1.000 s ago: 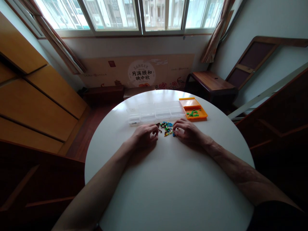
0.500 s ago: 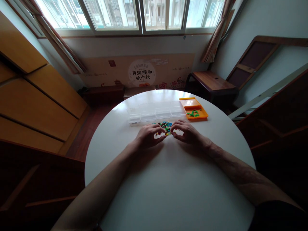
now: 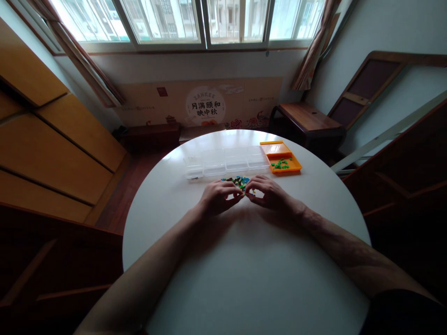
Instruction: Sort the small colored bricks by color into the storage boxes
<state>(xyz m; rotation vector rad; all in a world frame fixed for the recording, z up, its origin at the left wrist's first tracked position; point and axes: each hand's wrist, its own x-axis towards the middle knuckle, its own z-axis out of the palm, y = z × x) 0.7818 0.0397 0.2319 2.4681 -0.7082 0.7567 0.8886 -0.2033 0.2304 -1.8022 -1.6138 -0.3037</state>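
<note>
A pile of small coloured building pieces [image 3: 239,181], blue, green, yellow and dark ones, lies on the white table just beyond my hands. My left hand [image 3: 219,195] comes in from the left, thumb and forefinger closed at the pile's near edge. From the right, my right hand [image 3: 267,192] meets it, its thumb and forefinger also pinched. The fingertips of both hands almost touch around a tiny yellowish speck; what each holds is too small to make out. Behind the pile sits a clear plastic compartment box [image 3: 226,160]. Beside it an orange tray [image 3: 295,168] contains several green pieces [image 3: 281,164].
The round white table [image 3: 251,274] fills the middle of the view. A wooden bench [image 3: 310,117] stands beyond it at the right, near a window wall with a printed banner [image 3: 237,100]. Wooden cabinets [image 3: 52,153] line the left side.
My two hands have drawn closer together, so their fingertips now nearly meet at the near edge of the pile. The box and the tray have stayed in place.
</note>
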